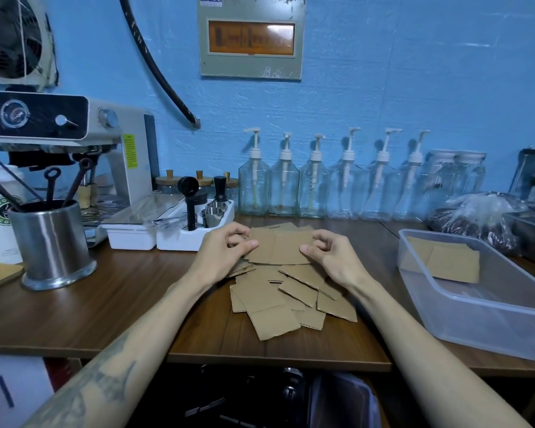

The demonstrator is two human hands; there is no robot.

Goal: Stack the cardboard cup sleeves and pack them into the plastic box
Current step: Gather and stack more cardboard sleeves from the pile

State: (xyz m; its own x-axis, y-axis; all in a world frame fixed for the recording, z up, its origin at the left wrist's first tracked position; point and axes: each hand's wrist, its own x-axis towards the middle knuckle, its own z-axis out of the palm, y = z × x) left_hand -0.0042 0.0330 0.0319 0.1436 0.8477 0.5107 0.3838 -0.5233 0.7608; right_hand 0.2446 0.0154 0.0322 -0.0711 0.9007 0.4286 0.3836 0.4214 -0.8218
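On the far left, a steel pot [52,242] stands near the front edge of the brown counter [130,291] with dark tools poking out of it. Behind it sits a coffee machine [74,143]. Next to that, 2 white trays [179,233] hold small metal cups and a black tamper. There is open wood between the pot and the middle of the counter.

The left hand [221,254] pinches the left end of a small stack of sleeves [280,247], thumb on top and fingers curled behind. The stack is held up just over the pile, flat side facing the camera, with its long side going left to right. The right hand [334,256] pinches the right end the same way.

Under the hands, a messy pile of loose sleeves [278,301] lies flat on the counter, pointing every which way. The nearest ones come close to the front edge.

Along the blue wall stands a row of 6 clear pump bottles [315,193].

On the right, the clear plastic box [476,319] sits open, well apart from the pile, with bare wood between them. Its near corner hangs by the counter edge. Inside, some packed sleeves [445,261] lean on the far wall.
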